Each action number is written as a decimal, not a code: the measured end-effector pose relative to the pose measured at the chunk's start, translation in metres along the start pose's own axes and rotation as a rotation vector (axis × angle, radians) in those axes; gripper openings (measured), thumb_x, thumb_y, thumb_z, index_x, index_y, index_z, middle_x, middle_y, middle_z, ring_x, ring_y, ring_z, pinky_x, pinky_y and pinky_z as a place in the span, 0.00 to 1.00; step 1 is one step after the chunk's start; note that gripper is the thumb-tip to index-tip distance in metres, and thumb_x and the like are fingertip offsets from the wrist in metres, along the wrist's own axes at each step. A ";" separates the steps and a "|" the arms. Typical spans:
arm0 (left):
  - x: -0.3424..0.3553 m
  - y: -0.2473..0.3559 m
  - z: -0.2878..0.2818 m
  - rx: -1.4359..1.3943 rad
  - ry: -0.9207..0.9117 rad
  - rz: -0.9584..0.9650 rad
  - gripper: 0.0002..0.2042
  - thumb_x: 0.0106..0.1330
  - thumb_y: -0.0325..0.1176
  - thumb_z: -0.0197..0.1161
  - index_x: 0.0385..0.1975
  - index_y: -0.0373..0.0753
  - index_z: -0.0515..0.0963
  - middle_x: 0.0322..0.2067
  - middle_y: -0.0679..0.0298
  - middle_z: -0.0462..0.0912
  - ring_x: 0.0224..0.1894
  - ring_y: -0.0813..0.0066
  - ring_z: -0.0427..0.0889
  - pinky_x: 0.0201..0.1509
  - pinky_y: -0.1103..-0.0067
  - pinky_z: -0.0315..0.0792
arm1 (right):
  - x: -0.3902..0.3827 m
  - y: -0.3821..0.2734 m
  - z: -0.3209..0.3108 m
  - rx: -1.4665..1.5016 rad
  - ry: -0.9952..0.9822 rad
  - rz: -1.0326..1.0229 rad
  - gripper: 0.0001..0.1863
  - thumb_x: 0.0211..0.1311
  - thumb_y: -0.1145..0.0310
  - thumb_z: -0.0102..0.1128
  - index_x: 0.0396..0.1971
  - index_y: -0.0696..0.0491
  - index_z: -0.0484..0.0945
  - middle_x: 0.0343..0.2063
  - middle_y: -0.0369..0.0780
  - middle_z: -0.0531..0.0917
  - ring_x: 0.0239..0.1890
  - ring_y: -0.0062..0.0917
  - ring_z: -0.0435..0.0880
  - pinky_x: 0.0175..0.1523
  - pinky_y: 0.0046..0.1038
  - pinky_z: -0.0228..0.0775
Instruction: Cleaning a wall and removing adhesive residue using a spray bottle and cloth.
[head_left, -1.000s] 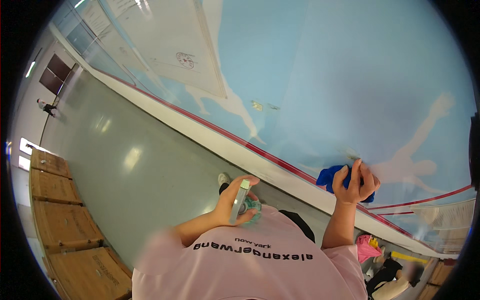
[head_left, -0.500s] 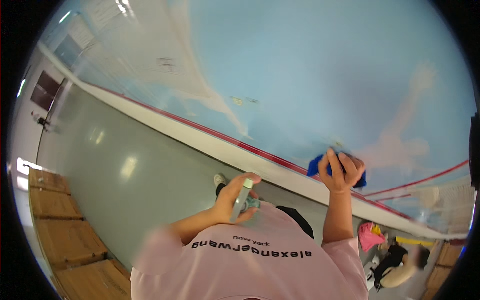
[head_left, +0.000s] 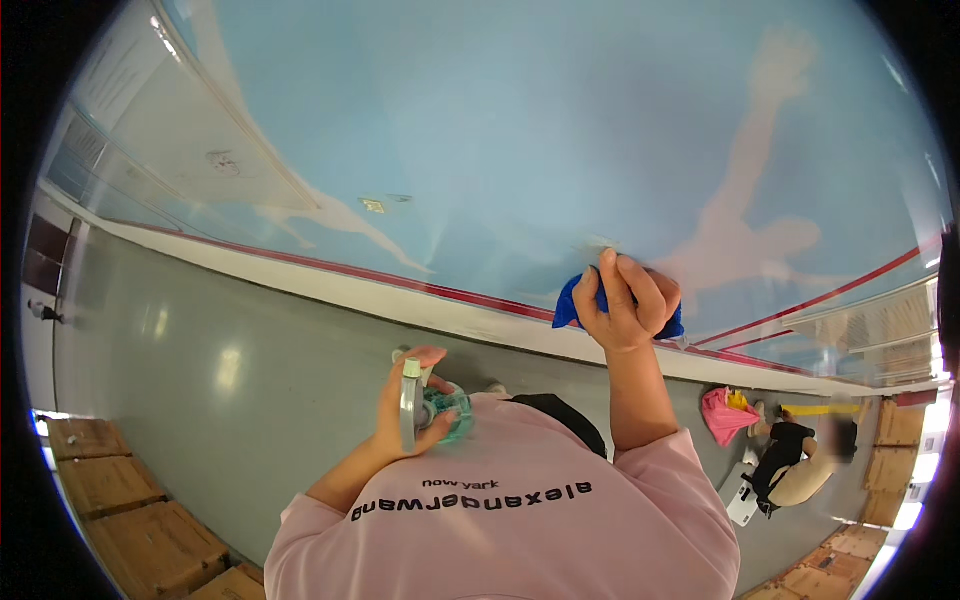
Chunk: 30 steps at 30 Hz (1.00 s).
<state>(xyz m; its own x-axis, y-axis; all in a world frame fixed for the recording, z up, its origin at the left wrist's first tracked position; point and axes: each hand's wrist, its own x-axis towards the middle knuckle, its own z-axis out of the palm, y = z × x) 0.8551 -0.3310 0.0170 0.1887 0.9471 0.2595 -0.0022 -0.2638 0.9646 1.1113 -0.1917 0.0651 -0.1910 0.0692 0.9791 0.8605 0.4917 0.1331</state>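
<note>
My right hand (head_left: 632, 300) presses a blue cloth (head_left: 570, 302) against the light-blue painted wall (head_left: 500, 130), fingers bent over it. Just above the fingertips a small pale mark (head_left: 597, 243) shows on the wall. Low in front of my chest, my left hand (head_left: 392, 415) is wrapped round a spray bottle (head_left: 455, 415) with a clear teal body and a grey head tipped pale green. The bottle stays apart from the wall.
Another small yellowish patch (head_left: 373, 206) lies further left on the wall. Cardboard boxes (head_left: 150, 535) line the lower left. At the right, a person (head_left: 800, 470) bends beside a pink bag (head_left: 728, 415) on the grey floor (head_left: 300, 375). A red stripe (head_left: 470, 298) runs along the wall's lower part.
My view has turned, so the wall and both hands appear further left. The right hand stays on the cloth at the wall, close under the pale mark. The left hand keeps the bottle.
</note>
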 end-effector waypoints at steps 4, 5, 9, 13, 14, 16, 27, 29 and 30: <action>0.007 0.002 0.005 0.073 -0.016 0.087 0.31 0.47 0.22 0.65 0.55 0.34 0.63 0.54 0.51 0.63 0.44 0.68 0.74 0.43 0.75 0.76 | -0.001 0.002 -0.001 0.075 0.012 -0.009 0.19 0.35 0.78 0.65 0.35 0.50 0.83 0.38 0.29 0.73 0.28 0.21 0.68 0.31 0.21 0.60; 0.008 0.004 0.006 0.071 -0.022 0.084 0.31 0.47 0.22 0.65 0.55 0.34 0.63 0.54 0.51 0.63 0.44 0.68 0.74 0.43 0.75 0.76 | -0.001 0.003 -0.002 0.091 -0.013 -0.033 0.20 0.35 0.80 0.65 0.35 0.52 0.83 0.38 0.31 0.73 0.32 0.23 0.71 0.32 0.21 0.63; 0.006 0.005 0.005 0.064 -0.035 0.053 0.31 0.47 0.21 0.65 0.55 0.34 0.63 0.54 0.51 0.63 0.47 0.68 0.73 0.43 0.75 0.76 | -0.001 0.005 -0.002 0.091 0.054 -0.009 0.19 0.31 0.77 0.66 0.31 0.47 0.84 0.36 0.27 0.74 0.25 0.20 0.66 0.29 0.21 0.59; -0.003 0.004 0.000 0.060 -0.016 0.011 0.31 0.47 0.21 0.64 0.55 0.34 0.62 0.54 0.51 0.62 0.48 0.66 0.72 0.43 0.75 0.76 | -0.002 0.007 -0.011 0.194 0.006 0.039 0.19 0.31 0.76 0.65 0.31 0.47 0.84 0.34 0.29 0.74 0.25 0.20 0.68 0.30 0.21 0.61; -0.003 0.001 -0.001 0.028 0.027 0.016 0.31 0.48 0.21 0.64 0.56 0.34 0.62 0.54 0.51 0.62 0.46 0.66 0.74 0.43 0.75 0.76 | 0.002 0.007 -0.011 0.155 -0.024 0.056 0.17 0.33 0.77 0.64 0.31 0.50 0.83 0.34 0.32 0.72 0.24 0.21 0.69 0.29 0.21 0.62; -0.003 0.000 0.000 0.029 0.017 0.016 0.32 0.48 0.22 0.64 0.56 0.34 0.61 0.54 0.51 0.62 0.45 0.66 0.74 0.42 0.75 0.76 | 0.005 0.007 -0.012 0.068 -0.062 -0.031 0.16 0.37 0.76 0.63 0.33 0.54 0.82 0.34 0.34 0.71 0.23 0.21 0.71 0.29 0.21 0.62; 0.010 0.007 0.004 0.043 -0.038 0.046 0.33 0.46 0.21 0.65 0.56 0.34 0.61 0.54 0.50 0.62 0.38 0.65 0.78 0.39 0.75 0.75 | 0.007 0.011 -0.008 0.139 0.051 -0.075 0.16 0.34 0.77 0.66 0.30 0.51 0.84 0.35 0.30 0.74 0.23 0.18 0.69 0.28 0.20 0.60; 0.013 0.009 0.004 0.126 -0.099 0.086 0.33 0.46 0.21 0.66 0.56 0.34 0.61 0.55 0.50 0.62 0.38 0.66 0.79 0.39 0.76 0.75 | 0.010 0.011 -0.008 0.149 0.048 -0.071 0.16 0.32 0.78 0.66 0.29 0.50 0.84 0.33 0.30 0.74 0.23 0.19 0.69 0.28 0.20 0.60; 0.013 0.009 0.004 0.128 -0.101 0.093 0.33 0.46 0.21 0.66 0.56 0.34 0.61 0.55 0.50 0.62 0.38 0.66 0.79 0.39 0.76 0.75 | 0.010 0.011 -0.008 0.145 0.053 -0.073 0.16 0.32 0.78 0.66 0.29 0.50 0.84 0.33 0.30 0.74 0.23 0.19 0.69 0.28 0.20 0.60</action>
<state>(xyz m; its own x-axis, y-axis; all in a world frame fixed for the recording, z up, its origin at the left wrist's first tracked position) 0.8616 -0.3217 0.0285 0.2915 0.8961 0.3348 0.0991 -0.3764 0.9211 1.1224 -0.1922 0.0776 -0.2220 -0.0157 0.9749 0.7673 0.6141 0.1847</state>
